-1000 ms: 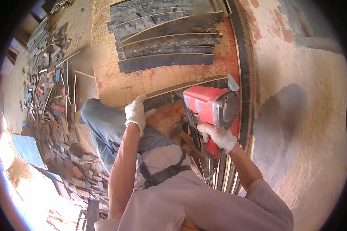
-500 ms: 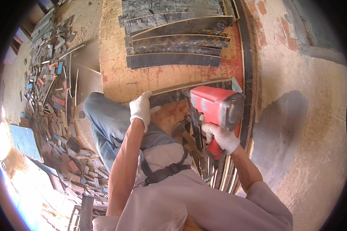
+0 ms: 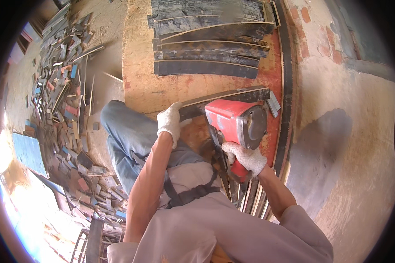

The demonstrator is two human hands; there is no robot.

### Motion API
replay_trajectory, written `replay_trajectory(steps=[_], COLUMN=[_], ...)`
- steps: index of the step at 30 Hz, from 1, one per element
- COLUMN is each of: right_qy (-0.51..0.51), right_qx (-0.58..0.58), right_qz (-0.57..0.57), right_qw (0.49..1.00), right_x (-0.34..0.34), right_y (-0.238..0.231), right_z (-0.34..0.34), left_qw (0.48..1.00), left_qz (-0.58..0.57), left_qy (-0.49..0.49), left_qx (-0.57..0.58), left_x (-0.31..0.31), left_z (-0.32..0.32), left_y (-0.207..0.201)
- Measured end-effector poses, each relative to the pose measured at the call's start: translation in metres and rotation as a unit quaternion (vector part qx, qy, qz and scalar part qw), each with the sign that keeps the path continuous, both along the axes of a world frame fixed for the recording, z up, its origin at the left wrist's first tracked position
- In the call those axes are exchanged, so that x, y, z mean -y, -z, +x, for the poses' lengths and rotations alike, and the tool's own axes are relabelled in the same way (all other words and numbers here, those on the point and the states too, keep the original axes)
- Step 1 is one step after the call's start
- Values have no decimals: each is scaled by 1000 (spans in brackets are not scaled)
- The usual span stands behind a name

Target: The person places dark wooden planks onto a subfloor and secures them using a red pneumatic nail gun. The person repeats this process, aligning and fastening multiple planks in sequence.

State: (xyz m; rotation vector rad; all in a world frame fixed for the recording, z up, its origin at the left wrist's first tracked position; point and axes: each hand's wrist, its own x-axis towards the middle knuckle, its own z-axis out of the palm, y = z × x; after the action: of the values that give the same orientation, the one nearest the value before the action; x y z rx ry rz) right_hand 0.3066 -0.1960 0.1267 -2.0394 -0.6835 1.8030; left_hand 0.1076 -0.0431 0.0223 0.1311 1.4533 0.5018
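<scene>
A white-gloved right hand, my right hand (image 3: 246, 157), is wrapped round the handle of a red nail gun (image 3: 226, 116) with a dark rear cap. The gun's body covers the right part of a long dark board strip (image 3: 197, 106) that lies across the work surface. My left hand (image 3: 169, 122), also gloved, grips the strip's left end with closed fingers. At the strip's right end a small grey-blue block (image 3: 273, 104) rests against the dark edging. The gun's nose is hidden from sight.
Several dark strips (image 3: 206, 68) are stacked on the plywood surface (image 3: 138, 83) ahead. Dark edging (image 3: 287, 87) runs along the right, beside a worn wall (image 3: 360, 131). Scattered wood offcuts (image 3: 74, 127) cover the floor at left. More strips (image 3: 254, 197) stand below the gun.
The nail gun has shifted left along the strip, baring more of the strip's right end and the small block. My left hand keeps its hold. The whole view has swung slightly.
</scene>
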Motion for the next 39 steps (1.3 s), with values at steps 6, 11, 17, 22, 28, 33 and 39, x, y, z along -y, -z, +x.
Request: replay_trajectory(steps=[6,11,17,22,28,33,39], right_qy=[21,10,-45,-22,-103,-171,-215], right_qx=[35,12,55,12,213,319,315], right_qz=[76,50,92,51,246,128,24], right_qw=[996,999,993,998,940,923,924], right_x=[-1,-1,-12,-3,56,31,52], right_y=[-11,-12,-12,-7,18,-8,24], right_z=[-6,-7,-21,-13,-3,-26,-44], left_qw=[1000,1000,1000,1000,998,993,970], left_qz=[-4,3,3,5,55,76,169], left_qy=[5,-1,-3,-6,35,26,153], left_qx=[24,18,20,23,-18,89,85], left_x=[-1,0,3,2,-6,-23,-28], left_z=[-3,1,1,1,-22,-58,-50], left_y=[-4,-3,0,1,-3,8,-7])
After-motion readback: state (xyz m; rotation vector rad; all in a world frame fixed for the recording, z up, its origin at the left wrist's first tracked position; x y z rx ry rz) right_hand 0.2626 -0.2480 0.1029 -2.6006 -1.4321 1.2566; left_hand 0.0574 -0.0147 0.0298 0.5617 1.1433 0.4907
